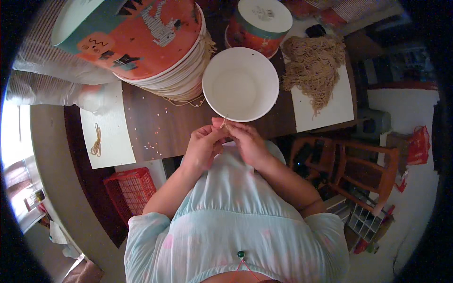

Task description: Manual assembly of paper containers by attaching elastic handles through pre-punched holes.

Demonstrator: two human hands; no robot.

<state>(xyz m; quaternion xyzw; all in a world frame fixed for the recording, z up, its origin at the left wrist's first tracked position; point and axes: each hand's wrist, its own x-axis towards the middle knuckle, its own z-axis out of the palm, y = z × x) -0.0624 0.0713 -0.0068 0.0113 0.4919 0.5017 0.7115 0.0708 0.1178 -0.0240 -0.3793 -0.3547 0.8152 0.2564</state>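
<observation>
My left hand [203, 145] and my right hand [248, 143] meet in front of my chest, at the near edge of the table. Between their fingertips they pinch a thin tan string [226, 121], whose short end sticks up; the rest is mostly hidden by the fingers. Just beyond them stands a white paper bucket [241, 85], its open mouth facing up. To the right a tangled heap of tan strings [314, 68] lies on a white board [325, 113]. A looped bundle of string [96, 141] rests on another white board at the left.
A tall stack of nested orange buckets [155, 47] with strings hanging at its rims fills the far left. Another orange bucket [257, 28] stands upside down behind the white one. Small bits dot the brown table [174, 122]. A red crate [130, 191] and wooden chair [363, 165] flank me.
</observation>
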